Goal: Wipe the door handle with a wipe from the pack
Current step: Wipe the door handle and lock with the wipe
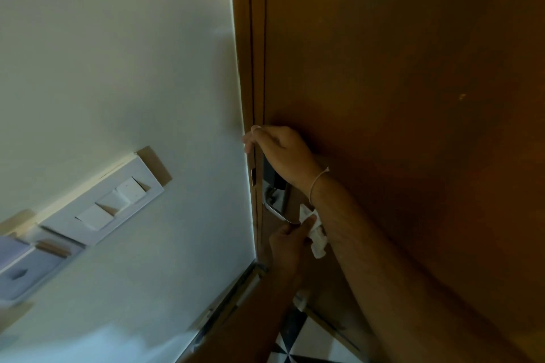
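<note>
Two hands at the brown door [413, 68]: our left hand [290, 240] pinches the white wipe [318, 240] against the metal door handle [277, 211]; our right hand [280, 147] curls over the door's edge above.

The right hand [280, 150] hides the lock plate's top (its fingertips curl behind the door [398, 68] edge).

- My right hand [278, 150] is up and far, palm down, fingers curled over, thumb tip out to the left.
- My right forearm runs back to the near right, bare, a thin thread round the wrist.
- My left hand [290, 242] sits lower and nearer, fingers pinched shut on a wipe [317, 237].
- My left forearm comes up from the near bottom edge, under the right one.
</note>
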